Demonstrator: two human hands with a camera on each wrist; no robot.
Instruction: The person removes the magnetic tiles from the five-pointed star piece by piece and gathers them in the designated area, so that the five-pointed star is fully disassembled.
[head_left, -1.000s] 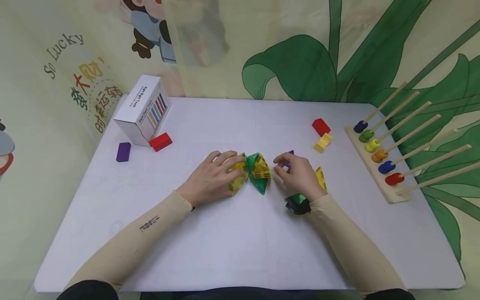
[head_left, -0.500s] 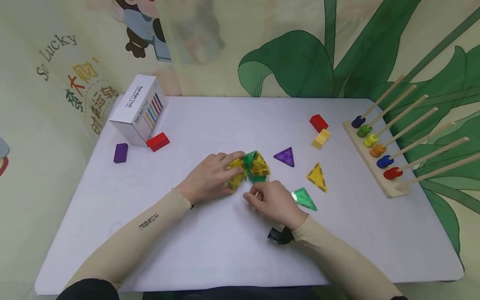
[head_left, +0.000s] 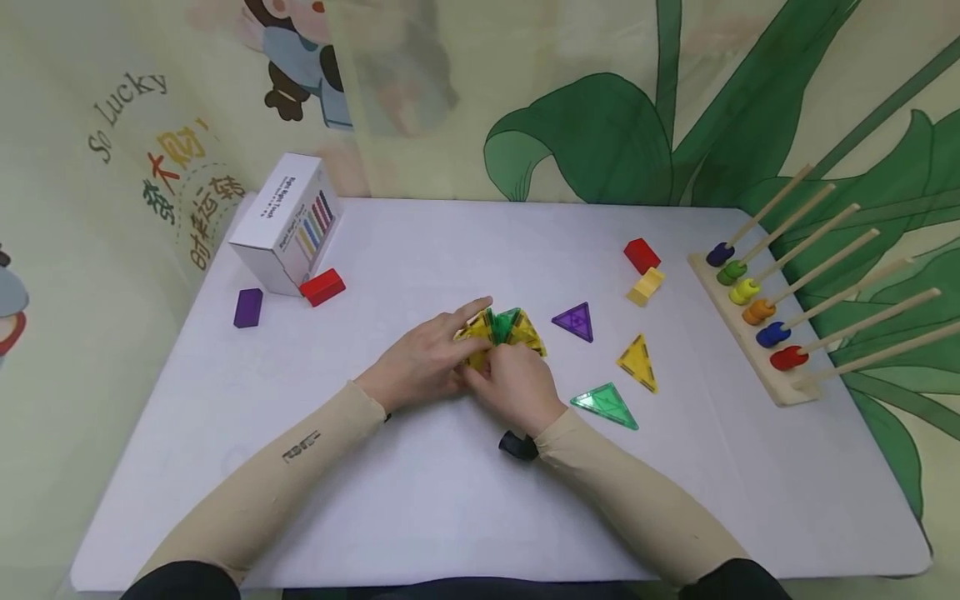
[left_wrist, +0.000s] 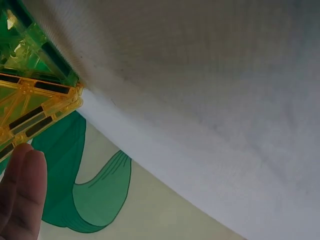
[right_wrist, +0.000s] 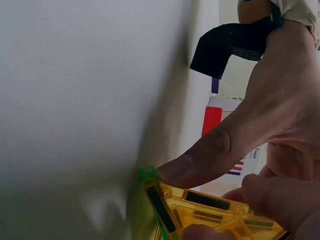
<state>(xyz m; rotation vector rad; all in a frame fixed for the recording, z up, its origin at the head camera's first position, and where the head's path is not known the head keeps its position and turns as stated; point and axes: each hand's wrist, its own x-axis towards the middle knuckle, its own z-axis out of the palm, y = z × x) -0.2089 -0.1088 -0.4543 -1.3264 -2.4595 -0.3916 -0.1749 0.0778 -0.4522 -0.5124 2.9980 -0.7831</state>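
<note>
A build of see-through yellow and green magnetic tiles [head_left: 527, 333] stands at mid-table, its front partly hidden by my hands. My left hand [head_left: 420, 350] holds its left side, the index finger reaching over the back. In the left wrist view, two fingertips [left_wrist: 32, 175] lie against a yellow tile [left_wrist: 30, 102]. My right hand [head_left: 521, 385] grips the front of the build with curled fingers. The right wrist view has its thumb [right_wrist: 200, 157] on a corner of a yellow tile [right_wrist: 210, 210]; some of the other fingers are hidden.
Loose triangle tiles lie to the right: purple [head_left: 575, 322], yellow [head_left: 638, 365] and green [head_left: 606, 406]. Behind them are a red block [head_left: 642, 255] and a yellow block [head_left: 646, 286]. A peg rack [head_left: 750, 333] stands far right. Back left are a white box [head_left: 281, 229], a red block [head_left: 322, 287] and a purple block [head_left: 248, 307].
My right hand has come from beside the purple triangle, leftward and toward the front, and now grips the build. My left hand stays on the build's left side, its index finger straighter.
</note>
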